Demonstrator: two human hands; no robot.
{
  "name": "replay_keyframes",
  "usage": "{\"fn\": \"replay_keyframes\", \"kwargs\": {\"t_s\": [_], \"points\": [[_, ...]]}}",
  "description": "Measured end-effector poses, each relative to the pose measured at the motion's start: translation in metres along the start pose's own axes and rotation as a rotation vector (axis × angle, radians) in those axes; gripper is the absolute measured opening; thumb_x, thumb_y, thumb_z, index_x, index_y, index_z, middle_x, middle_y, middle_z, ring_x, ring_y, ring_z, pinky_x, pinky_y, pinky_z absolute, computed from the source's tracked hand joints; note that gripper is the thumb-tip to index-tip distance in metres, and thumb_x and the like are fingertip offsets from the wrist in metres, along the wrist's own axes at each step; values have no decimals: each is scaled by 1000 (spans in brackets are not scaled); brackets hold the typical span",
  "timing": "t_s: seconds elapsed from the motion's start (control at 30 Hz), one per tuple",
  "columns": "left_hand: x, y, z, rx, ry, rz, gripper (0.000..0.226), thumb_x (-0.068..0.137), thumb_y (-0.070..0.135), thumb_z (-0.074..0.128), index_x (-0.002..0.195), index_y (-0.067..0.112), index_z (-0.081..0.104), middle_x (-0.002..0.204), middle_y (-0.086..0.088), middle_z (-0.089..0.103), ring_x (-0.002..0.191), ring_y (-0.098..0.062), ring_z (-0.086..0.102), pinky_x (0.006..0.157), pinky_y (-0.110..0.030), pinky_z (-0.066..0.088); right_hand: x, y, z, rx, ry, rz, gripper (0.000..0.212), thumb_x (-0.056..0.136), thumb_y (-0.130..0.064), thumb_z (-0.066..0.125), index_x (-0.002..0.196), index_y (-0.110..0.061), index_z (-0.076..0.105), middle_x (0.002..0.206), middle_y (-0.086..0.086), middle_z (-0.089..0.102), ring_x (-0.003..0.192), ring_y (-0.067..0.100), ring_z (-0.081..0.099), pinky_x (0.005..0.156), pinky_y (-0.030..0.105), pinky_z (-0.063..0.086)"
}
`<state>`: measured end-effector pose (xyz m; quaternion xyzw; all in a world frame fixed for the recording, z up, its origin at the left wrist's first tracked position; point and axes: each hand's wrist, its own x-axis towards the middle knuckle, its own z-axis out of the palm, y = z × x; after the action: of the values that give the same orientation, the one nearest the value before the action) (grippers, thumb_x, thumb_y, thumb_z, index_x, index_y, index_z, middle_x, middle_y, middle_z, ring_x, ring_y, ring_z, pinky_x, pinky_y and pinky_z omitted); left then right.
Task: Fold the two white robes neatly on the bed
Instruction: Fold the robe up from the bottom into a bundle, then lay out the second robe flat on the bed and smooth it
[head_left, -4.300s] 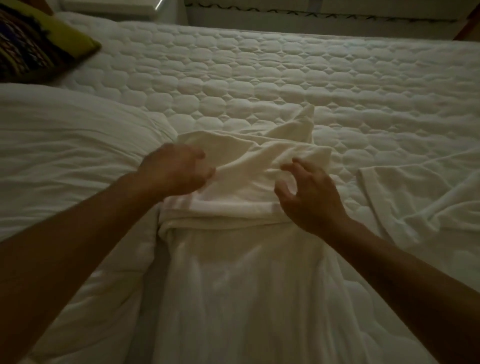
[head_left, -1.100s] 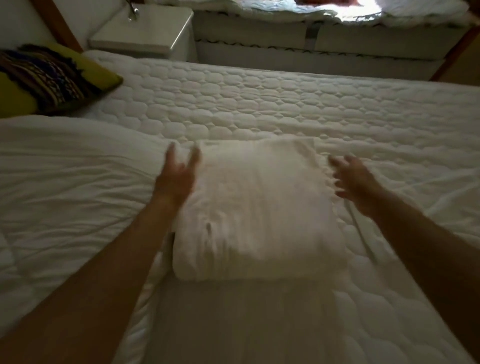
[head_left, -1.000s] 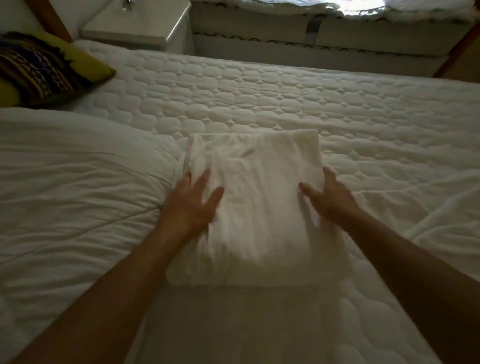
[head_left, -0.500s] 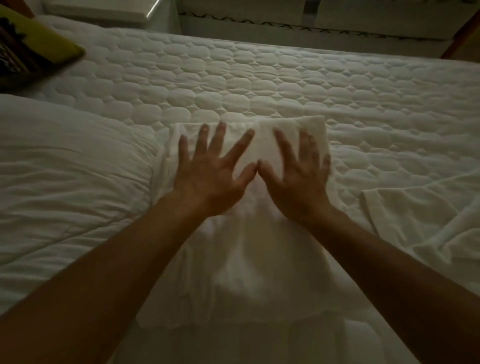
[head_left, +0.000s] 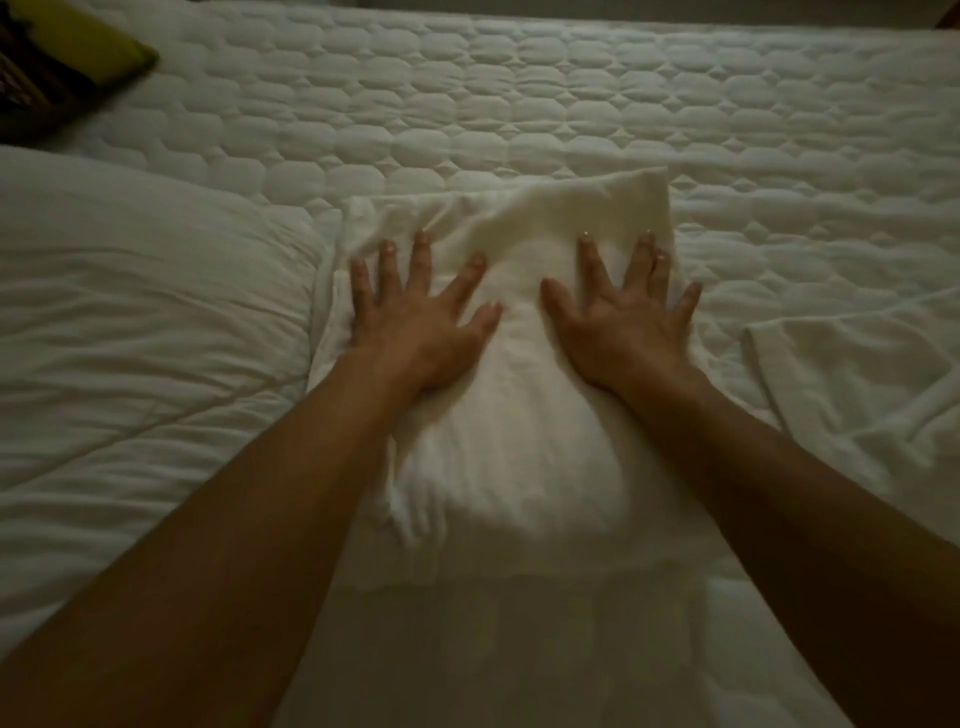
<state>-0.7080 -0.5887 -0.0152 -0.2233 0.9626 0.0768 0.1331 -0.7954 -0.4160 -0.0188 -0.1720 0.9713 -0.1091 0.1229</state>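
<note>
Splayed flat, left hand (head_left: 415, 327), right hand (head_left: 623, 327) press folded robe (head_left: 519, 457) — duvet (head_left: 145, 322), second robe (head_left: 857, 384) flanking.

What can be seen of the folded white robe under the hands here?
The folded robe is a soft, white, towel-like bundle, roughly rectangular, lying flat on the quilted mattress. Its far edge is rumpled with a raised right corner; the near edge is blurred. The left hand and right hand press flat on its far half, fingers spread. Its left side abuts a white duvet.
</note>
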Motion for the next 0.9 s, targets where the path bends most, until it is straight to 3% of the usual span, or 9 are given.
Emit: {"fn": "replay_keyframes", "kwargs": {"t_s": [0.17, 0.23, 0.33, 0.43, 0.53, 0.6, 0.7, 0.83, 0.9], "points": [[-104, 2, 25, 123, 154, 234, 66, 97, 62, 5, 155, 47, -20, 167, 1, -27, 155, -25, -22, 121, -58, -15, -109, 1, 8, -56, -93, -306, 58, 97, -68, 8, 148, -57, -18, 164, 2, -26, 151, 21, -23, 117, 54, -19], [-135, -28, 54, 83, 196, 243, 66, 97, 66, 10, 159, 49, -5, 172, -1, -10, 159, -25, -4, 126, -50, -3, -130, 25, 21, -87, -75, -308, 62, 95, -73, 12, 145, -61, -21, 163, -1, -29, 151, 20, -23, 120, 53, -14], [-142, -59, 66, -43, 272, 14, 75, 92, 75, 24, 160, 44, 18, 171, -10, 7, 157, -33, 10, 125, -54, 11, -132, 58, 26, 72, -25, -145, 75, 83, -85, 21, 145, -64, -15, 165, -5, -22, 153, 20, -14, 122, 51, -3], [-156, -48, 61, -308, 294, -196, 93, 80, 86, 38, 160, 43, 19, 169, -15, 10, 151, -40, 22, 121, -52, 25, -136, 78, 18, 347, -17, 60, 88, 75, -89, 37, 150, -59, 3, 166, 2, 9, 151, 29, 17, 119, 52, 22], [-158, -40, 34, -663, 193, -410, 109, 68, 78, 70, 157, 42, 19, 155, -14, 41, 139, -37, 45, 112, -45, 39, -143, 84, 2, 547, 19, 233, 100, 69, -83, 64, 150, -35, 32, 144, 6, 51, 123, 28, 54, 102, 48, 48], [-146, -50, 20, -902, 169, -558, 118, 50, 78, 82, 147, 25, 41, 139, -10, 60, 124, -34, 61, 105, -44, 49, -140, 84, -6, 800, -47, 406, 94, 58, -75, 76, 133, -22, 57, 118, 3, 69, 100, 24, 68, 87, 45, 58], [-122, -71, 11, -1222, 96, -718, 116, 25, 79, 89, 115, 8, 70, 107, -11, 77, 93, -32, 75, 89, -50, 60, -117, 86, -15, 971, -155, 531, 82, 51, -65, 88, 111, -13, 72, 95, 5, 77, 83, 26, 75, 75, 45, 63], [-117, -71, 0, -1326, -137, -646, 90, 40, 52, 99, 113, 7, 73, 99, -12, 79, 89, -34, 76, 89, -51, 59, -96, 76, -17, 1072, -201, 532, 108, 39, -63, 95, 128, -13, 60, 113, 7, 71, 97, 31, 70, 83, 48, 60], [-122, -68, -7, -1385, -202, -606, 75, 52, 45, 96, 114, 9, 73, 101, -13, 79, 95, -35, 75, 93, -53, 57, -93, 71, -15, 1110, -216, 506, 101, 46, -58, 94, 130, -15, 59, 114, 5, 70, 99, 29, 68, 87, 45, 57]]}}
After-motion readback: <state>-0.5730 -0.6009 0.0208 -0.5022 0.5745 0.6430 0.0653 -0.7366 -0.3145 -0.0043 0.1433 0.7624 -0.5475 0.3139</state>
